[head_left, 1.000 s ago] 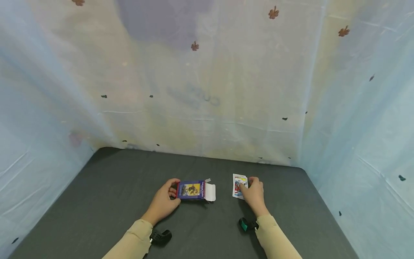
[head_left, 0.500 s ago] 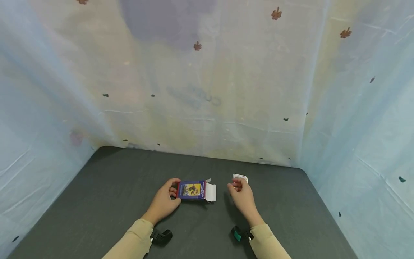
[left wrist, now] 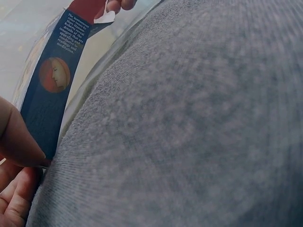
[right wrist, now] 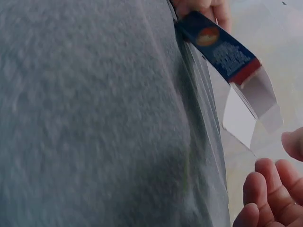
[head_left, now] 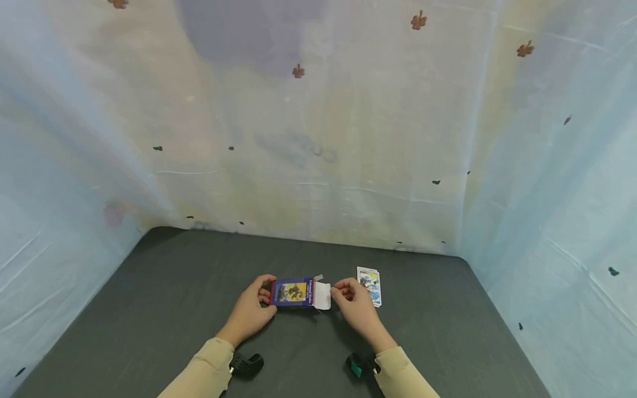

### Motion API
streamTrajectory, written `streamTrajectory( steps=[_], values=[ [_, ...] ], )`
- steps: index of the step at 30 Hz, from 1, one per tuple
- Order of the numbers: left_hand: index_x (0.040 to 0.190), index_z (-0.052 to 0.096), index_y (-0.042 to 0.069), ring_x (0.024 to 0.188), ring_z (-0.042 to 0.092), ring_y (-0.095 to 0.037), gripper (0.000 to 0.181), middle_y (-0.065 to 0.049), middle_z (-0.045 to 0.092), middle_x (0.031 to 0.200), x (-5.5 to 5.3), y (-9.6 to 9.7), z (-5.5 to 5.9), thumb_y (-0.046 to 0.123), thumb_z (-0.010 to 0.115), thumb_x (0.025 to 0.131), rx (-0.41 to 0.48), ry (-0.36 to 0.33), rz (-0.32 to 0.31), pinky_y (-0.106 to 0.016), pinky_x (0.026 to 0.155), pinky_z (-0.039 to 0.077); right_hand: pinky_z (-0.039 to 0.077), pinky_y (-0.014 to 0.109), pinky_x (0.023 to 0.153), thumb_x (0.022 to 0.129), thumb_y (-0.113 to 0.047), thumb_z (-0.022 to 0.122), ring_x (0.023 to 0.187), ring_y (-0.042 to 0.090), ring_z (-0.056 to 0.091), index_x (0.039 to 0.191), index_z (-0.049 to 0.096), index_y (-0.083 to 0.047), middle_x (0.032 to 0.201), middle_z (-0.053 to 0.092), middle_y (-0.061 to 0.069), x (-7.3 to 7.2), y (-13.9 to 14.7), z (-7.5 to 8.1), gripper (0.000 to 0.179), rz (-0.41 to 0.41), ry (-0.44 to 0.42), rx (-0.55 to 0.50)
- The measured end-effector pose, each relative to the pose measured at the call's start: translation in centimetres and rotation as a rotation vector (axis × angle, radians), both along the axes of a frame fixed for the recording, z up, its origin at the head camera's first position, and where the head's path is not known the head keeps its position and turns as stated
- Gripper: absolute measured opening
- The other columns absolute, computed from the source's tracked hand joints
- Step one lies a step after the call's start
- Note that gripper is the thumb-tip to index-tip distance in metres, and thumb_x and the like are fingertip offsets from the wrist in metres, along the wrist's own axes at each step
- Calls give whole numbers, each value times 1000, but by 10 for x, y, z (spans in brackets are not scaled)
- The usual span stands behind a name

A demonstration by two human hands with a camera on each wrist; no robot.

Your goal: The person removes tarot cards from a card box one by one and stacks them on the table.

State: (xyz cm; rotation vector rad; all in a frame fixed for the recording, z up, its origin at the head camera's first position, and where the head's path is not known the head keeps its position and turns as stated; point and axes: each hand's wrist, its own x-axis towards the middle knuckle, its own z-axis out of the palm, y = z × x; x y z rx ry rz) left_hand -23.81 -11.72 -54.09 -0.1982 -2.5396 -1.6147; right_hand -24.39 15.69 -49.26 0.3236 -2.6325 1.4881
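Observation:
In the head view my left hand [head_left: 249, 313] holds the closed left end of a blue-and-purple card box [head_left: 292, 293], gripping it between thumb and fingers. The box lies with its picture face up. A white end flap [head_left: 322, 296] sticks out from its right end, which is open, as the right wrist view also shows. My right hand [head_left: 359, 314] is just right of that flap, its fingertips close to the flap's edge. Thumb and loosely bent fingers [right wrist: 266, 182] stand apart there, with nothing between them. A small stack of picture cards [head_left: 370, 286] lies face up beyond the right hand, partly covered by it.
The dark grey cloth-covered table [head_left: 209, 265] reaches back to a pale hanging sheet [head_left: 318, 132], with more sheeting on both sides. Black bands [head_left: 247, 364] sit at the wrists. Grey cloth fills much of both wrist views.
My right hand has let go of the cards and moved left to the box's flap. The cards stay on the table. My left hand and the box have stayed in place.

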Motion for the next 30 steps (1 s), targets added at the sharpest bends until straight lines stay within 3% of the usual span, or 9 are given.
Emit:
streamTrajectory(
  steps=[18,21,30],
  values=[
    [133,52,13,82,57,-14,65,-1,57,115,1,0,1,-7,67,73,42,32,-13,-29,71,49,47,25,57,96,-28,62,69,11,56,103,62,-7,83,61,0,1,-25,-7,22,170,-99,18],
    [133,52,12,82,57,-14,66,-1,57,115,1,1,2,-9,67,73,45,33,-21,-28,70,49,46,24,56,95,-23,63,66,9,55,98,62,-5,79,61,-1,0,-28,-8,18,179,-104,25],
    [132,52,13,80,58,-13,66,0,57,115,1,-1,0,-9,66,72,32,40,-23,-27,68,49,32,24,47,86,-11,66,54,9,40,75,53,-6,65,50,-3,-11,-38,-4,18,231,-241,34]
  ],
)
